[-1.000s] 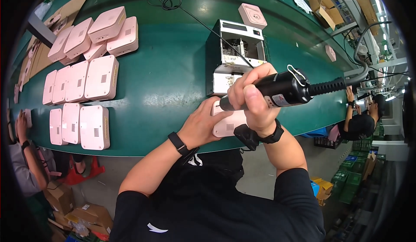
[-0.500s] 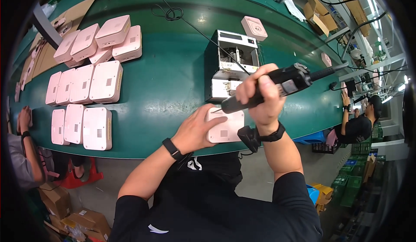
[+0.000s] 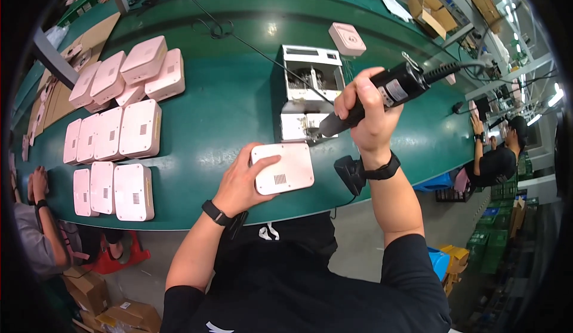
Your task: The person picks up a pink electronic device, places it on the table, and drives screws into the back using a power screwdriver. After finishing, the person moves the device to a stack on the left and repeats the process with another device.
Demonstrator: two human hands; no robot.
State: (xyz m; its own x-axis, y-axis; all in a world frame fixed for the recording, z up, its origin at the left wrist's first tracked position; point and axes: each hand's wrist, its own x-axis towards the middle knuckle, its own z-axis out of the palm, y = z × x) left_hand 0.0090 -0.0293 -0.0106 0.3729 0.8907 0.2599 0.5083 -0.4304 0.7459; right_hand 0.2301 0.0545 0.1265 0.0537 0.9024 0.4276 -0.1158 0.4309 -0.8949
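Note:
My left hand (image 3: 240, 181) grips a flat pale pink plastic housing (image 3: 292, 181) by its left side, thumb across the top face. The housing has a vent grid and small corner holes, and lies near the table's front edge. My right hand (image 3: 371, 109) is wrapped round a black electric screwdriver (image 3: 399, 87), its cable running off to the right. The screwdriver's lower end points at the front of a black and white screw feeder (image 3: 292, 128), just beyond the housing. Whether the bit touches a screw there is too small to tell.
Several similar housings (image 3: 139, 129) stand in rows and a pile at the left of the green table (image 3: 215, 118). Another housing (image 3: 347, 39) lies behind the feeder. A black cable (image 3: 256, 49) crosses above the table. Other people sit at both sides.
My right hand has lifted the screwdriver off the housing and taken its tip over to the screw feeder. My left hand and the housing have shifted left, and the housing has turned.

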